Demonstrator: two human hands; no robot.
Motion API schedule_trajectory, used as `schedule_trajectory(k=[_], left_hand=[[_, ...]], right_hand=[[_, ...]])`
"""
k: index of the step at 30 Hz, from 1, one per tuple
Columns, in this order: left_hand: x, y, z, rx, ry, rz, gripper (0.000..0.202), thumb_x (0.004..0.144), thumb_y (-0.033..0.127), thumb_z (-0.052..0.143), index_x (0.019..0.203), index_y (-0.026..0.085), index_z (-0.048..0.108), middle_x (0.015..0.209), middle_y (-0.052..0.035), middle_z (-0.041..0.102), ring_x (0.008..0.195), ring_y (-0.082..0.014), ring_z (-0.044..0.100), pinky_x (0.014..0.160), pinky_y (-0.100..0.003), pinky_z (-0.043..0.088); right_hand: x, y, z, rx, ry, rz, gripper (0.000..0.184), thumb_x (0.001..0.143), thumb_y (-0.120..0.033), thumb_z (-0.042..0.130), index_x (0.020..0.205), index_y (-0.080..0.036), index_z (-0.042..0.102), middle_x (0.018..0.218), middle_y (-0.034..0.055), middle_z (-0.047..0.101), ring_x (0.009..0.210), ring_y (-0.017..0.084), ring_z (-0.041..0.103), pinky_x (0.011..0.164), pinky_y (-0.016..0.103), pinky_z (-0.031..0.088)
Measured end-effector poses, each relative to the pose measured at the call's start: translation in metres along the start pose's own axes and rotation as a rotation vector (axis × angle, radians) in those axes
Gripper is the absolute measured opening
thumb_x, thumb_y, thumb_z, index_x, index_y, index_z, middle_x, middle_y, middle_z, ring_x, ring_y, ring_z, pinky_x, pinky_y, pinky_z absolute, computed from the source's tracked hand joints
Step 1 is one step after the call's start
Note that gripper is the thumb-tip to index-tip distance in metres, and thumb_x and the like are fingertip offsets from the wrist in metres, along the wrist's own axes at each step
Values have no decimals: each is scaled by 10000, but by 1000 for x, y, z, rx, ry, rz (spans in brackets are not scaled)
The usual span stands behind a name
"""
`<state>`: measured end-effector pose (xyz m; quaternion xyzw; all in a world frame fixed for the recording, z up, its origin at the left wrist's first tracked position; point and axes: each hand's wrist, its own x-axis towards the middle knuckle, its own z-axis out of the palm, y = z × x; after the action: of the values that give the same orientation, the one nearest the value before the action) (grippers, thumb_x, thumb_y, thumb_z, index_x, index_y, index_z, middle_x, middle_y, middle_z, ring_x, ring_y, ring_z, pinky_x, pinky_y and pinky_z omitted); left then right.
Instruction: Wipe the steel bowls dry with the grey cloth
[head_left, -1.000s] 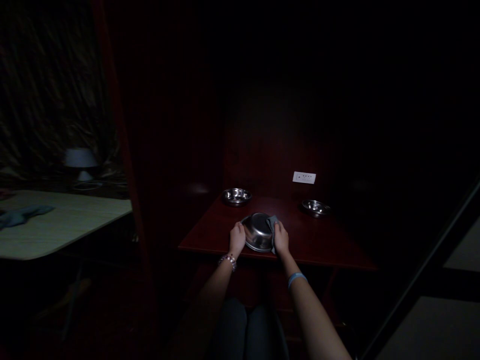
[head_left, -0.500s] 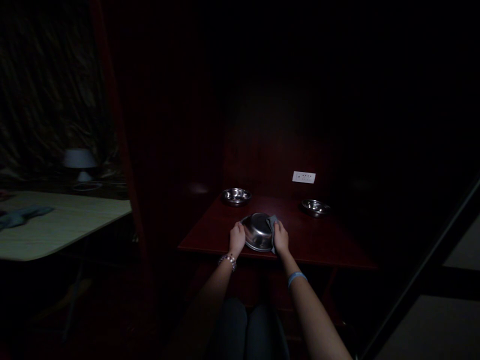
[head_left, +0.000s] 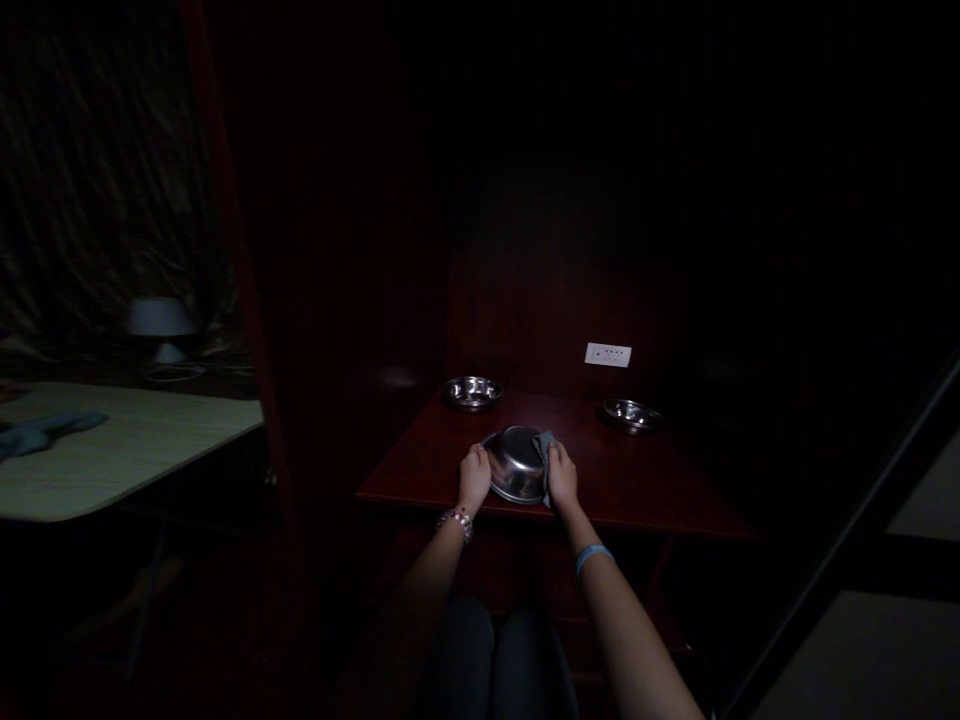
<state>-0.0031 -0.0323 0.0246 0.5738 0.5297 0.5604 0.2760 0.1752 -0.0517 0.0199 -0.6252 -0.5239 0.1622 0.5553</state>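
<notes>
A shiny steel bowl [head_left: 516,465] is tilted near the front edge of the dark red desk [head_left: 420,465], its outer base facing up toward me. My left hand [head_left: 474,478] grips the bowl's left rim, fingers closed. On the right side, my right hand [head_left: 562,476] is closed on a grey cloth [head_left: 543,450] and presses it against the bowl's rim. Farther back stand two more steel bowls, both facing up: one bowl [head_left: 472,394] at the back left, another bowl [head_left: 631,415] at the back right.
A white socket plate [head_left: 608,355] is on the wall behind the desk. Left of a dark partition, a pale table [head_left: 150,440] carries a bluish cloth [head_left: 52,432], with a small lamp [head_left: 160,318] beyond it. My knees are below the desk edge.
</notes>
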Motion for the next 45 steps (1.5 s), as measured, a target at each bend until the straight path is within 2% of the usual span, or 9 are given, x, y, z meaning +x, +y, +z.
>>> schedule_trajectory(k=[14, 32, 37, 41, 45], left_hand=[[-1, 1, 0, 8, 6, 4, 281, 938, 197, 347, 880, 135, 615, 779, -57, 674, 717, -139, 639, 691, -239, 478], [1, -2, 0, 17, 11, 14, 300, 945, 201, 327, 886, 139, 615, 786, -64, 667, 715, -139, 633, 688, -239, 466], [2, -3, 0, 25, 27, 30, 309, 943, 200, 324, 907, 133, 624, 809, -78, 673, 742, -151, 638, 713, -256, 467], [1, -3, 0, 51, 37, 42, 315, 940, 196, 326, 921, 134, 633, 845, -95, 683, 790, -166, 652, 749, -271, 473], [2, -3, 0, 68, 49, 42, 313, 935, 192, 329, 915, 135, 636, 858, -99, 684, 806, -171, 659, 770, -274, 478]], right_hand=[[0, 2, 1, 14, 14, -15, 432, 943, -433, 316, 1170, -215, 612, 1183, 87, 667, 1126, 204, 603, 971, 337, 441], [0, -1, 0, -40, -33, -46, 472, 950, -447, 293, 1272, -230, 560, 1197, 66, 659, 1111, 213, 612, 994, 358, 431], [-3, -4, -1, -62, -42, -63, 482, 956, -436, 287, 1310, -213, 526, 1226, 86, 645, 1139, 227, 602, 1003, 373, 426], [-6, -7, -1, -66, -46, -124, 478, 952, -424, 299, 1339, -224, 496, 1271, 74, 619, 1165, 219, 586, 1026, 375, 414], [-9, -11, -2, -74, -42, -255, 488, 952, -392, 297, 1377, -214, 458, 1376, 68, 542, 1260, 205, 507, 1085, 385, 360]])
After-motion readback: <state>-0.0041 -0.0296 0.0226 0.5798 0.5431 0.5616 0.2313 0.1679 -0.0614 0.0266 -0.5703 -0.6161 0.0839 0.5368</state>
